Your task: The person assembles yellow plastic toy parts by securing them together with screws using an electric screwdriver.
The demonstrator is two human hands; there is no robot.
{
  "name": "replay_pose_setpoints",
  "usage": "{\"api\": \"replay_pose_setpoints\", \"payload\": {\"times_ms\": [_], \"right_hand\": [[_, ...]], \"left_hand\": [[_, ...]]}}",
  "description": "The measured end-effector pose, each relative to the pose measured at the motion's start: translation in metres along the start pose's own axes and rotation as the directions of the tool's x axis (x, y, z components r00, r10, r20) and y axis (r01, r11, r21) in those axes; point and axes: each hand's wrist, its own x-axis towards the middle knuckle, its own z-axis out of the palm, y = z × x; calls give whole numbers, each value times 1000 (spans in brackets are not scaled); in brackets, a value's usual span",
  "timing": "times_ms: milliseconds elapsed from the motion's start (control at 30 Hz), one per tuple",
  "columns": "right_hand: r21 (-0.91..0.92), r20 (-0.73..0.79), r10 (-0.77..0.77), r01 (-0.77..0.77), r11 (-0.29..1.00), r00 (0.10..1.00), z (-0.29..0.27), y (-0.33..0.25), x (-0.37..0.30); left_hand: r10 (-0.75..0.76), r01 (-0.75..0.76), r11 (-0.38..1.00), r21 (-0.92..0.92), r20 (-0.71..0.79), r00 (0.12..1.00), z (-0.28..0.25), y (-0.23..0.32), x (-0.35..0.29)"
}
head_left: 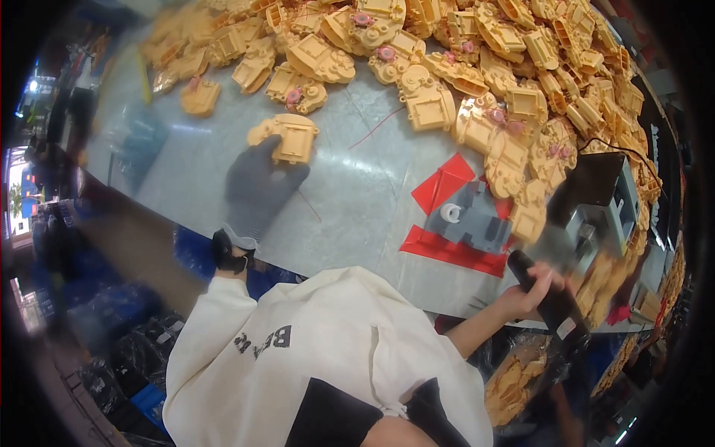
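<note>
My left hand (262, 179), in a grey glove, is closed around a yellow plastic housing (296, 140) with a squarish recess, over the left part of the table. My bare right hand (530, 292) grips a black cylindrical tool (557, 307) that looks like an electric screwdriver, by the table's front edge at the right. Its working tip cannot be made out. Between the hands, nearer the right one, a grey fixture block (477, 216) with a white round piece sits on the table among red tape strips (454, 252). No housing lies in the fixture.
A big heap of yellow housings (514, 45) covers the table's far side and runs down the right; some carry pink-red parts. Thin red wires (376, 128) lie on the grey tabletop (357, 201). A dark metal box (599, 182) stands right of the fixture.
</note>
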Motion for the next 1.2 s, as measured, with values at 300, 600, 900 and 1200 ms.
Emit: {"api": "replay_pose_setpoints", "payload": {"times_ms": [300, 600, 900, 1200], "right_hand": [[15, 14, -14, 14, 1000, 1000, -7, -2, 3], [-24, -6, 1, -1, 1000, 1000, 5, 1, -2], [-11, -18, 36, -37, 999, 999, 3, -4, 2], [-22, 17, 17, -17, 1000, 1000, -3, 2, 4]], "left_hand": [[643, -642, 765, 55, -132, 754, 55, -6, 18], [826, -827, 553, 99, -192, 529, 90, 105, 25], [716, -772, 486, -410, -320, 621, 65, 126, -16], [875, -862, 465, -202, -47, 482, 94, 153, -30]]}}
